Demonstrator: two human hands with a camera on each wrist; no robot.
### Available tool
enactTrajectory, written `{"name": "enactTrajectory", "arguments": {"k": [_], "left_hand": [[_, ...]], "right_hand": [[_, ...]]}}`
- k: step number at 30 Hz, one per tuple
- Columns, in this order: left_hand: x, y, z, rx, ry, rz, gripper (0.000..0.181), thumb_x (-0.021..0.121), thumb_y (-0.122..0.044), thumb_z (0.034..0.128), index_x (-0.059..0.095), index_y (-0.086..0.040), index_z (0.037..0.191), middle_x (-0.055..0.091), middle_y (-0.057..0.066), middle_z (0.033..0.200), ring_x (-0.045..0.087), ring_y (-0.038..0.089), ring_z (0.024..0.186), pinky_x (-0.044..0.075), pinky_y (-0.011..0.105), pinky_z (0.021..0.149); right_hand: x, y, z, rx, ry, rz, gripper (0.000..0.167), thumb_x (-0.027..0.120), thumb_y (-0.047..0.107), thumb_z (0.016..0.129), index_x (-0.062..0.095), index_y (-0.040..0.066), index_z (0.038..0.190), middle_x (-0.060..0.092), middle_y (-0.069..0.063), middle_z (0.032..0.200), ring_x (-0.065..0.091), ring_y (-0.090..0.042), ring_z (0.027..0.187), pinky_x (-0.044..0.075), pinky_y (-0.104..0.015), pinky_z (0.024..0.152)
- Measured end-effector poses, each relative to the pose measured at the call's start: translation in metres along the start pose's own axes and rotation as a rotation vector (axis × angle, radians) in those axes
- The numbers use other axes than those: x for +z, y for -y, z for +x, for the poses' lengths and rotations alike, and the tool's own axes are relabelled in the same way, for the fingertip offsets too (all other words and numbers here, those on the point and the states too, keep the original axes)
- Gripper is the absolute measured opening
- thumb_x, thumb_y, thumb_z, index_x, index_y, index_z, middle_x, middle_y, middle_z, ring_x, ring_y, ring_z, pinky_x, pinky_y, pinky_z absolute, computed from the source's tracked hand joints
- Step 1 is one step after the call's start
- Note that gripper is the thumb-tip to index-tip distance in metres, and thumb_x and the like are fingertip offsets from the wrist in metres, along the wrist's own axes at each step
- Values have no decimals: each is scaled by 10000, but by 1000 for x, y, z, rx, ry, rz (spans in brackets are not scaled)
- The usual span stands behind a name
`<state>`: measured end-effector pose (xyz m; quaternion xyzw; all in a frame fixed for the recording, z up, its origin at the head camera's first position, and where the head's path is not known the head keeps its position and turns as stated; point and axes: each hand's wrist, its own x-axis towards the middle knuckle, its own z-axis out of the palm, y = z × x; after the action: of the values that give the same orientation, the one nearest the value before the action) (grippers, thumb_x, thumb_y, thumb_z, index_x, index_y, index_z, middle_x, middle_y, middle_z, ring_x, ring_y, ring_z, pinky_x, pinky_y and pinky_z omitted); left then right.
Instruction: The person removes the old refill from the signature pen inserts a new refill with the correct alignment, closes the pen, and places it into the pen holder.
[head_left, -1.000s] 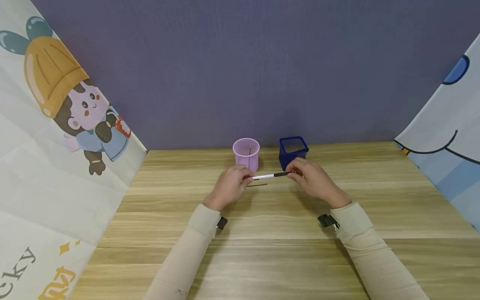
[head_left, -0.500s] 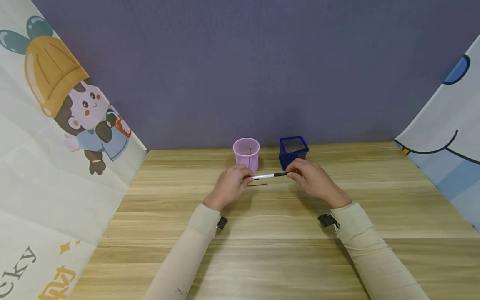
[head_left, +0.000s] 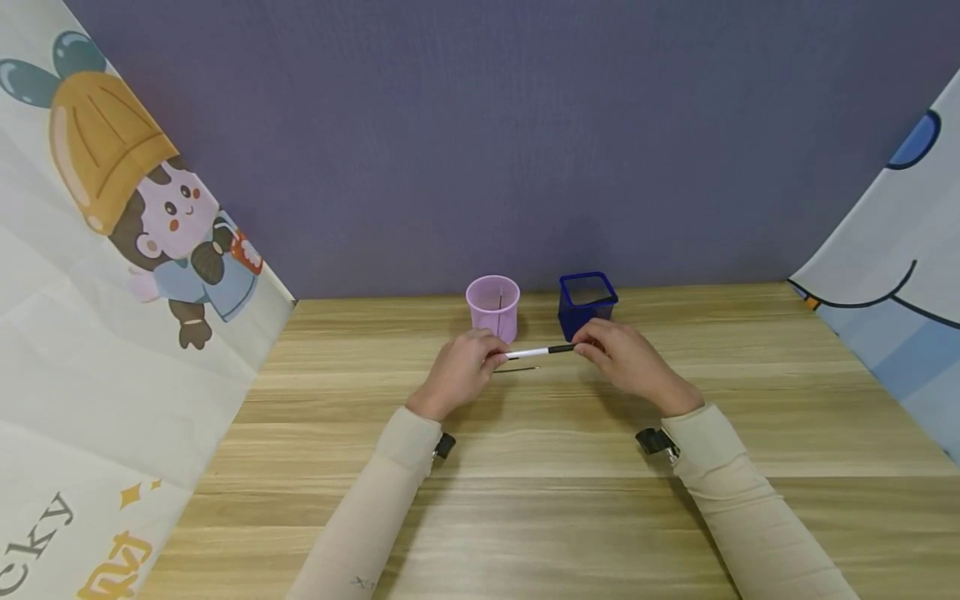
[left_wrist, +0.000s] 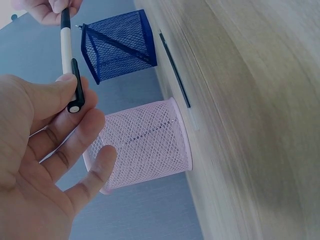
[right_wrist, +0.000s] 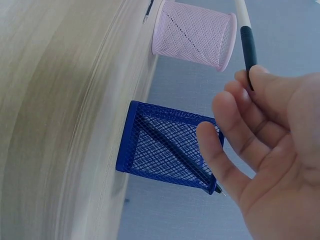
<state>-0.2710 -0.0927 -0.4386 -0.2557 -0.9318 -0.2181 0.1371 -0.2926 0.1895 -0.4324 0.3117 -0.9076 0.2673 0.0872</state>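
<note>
Both hands hold a white and black pen (head_left: 534, 353) level above the table. My left hand (head_left: 457, 375) pinches its clip end between thumb and forefinger; in the left wrist view the other fingers are spread loosely. At the dark grip end, my right hand (head_left: 626, 362) pinches the pen near its tip, which the fingers hide. Beneath the pen, a thin dark pen refill (left_wrist: 175, 70) lies on the table. Behind the left hand stands a pink round mesh pen holder (head_left: 483, 321). A blue square mesh pen holder (right_wrist: 160, 172) stands behind the right hand.
A thin dark stick (head_left: 500, 308) leans inside the pink holder. Inside the blue holder leans a dark slim rod with a pointed metal end (right_wrist: 220, 190). The wooden table (head_left: 540, 517) meets a grey-blue panel (head_left: 480, 150) behind the holders. Printed sheets flank both sides.
Almost nothing differs. The right hand has dropped very slightly; both hands keep their pinch on the pen, and the holders and refill stay put.
</note>
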Motion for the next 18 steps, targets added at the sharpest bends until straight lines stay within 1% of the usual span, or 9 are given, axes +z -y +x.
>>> {"name": "enactTrajectory", "arguments": {"k": [10,18], "left_hand": [[0,0,0,9,-10,-4,98,723,-167,957,780,-109,1012,710,9,932,674,189,885,583,383,816],[2,1,0,4,-12,5,96,727,-174,955,781,-116,1008,710,0,930,672,177,880,580,371,808]], "right_hand": [[-1,0,-1,1,7,3,132,623,157,1027,728,80,1046,718,-31,964,558,-122,752,478,-329,692],[0,-1,0,27,-3,46,119,647,177,1015,715,88,1058,686,0,902,572,-122,768,485,-292,679]]}}
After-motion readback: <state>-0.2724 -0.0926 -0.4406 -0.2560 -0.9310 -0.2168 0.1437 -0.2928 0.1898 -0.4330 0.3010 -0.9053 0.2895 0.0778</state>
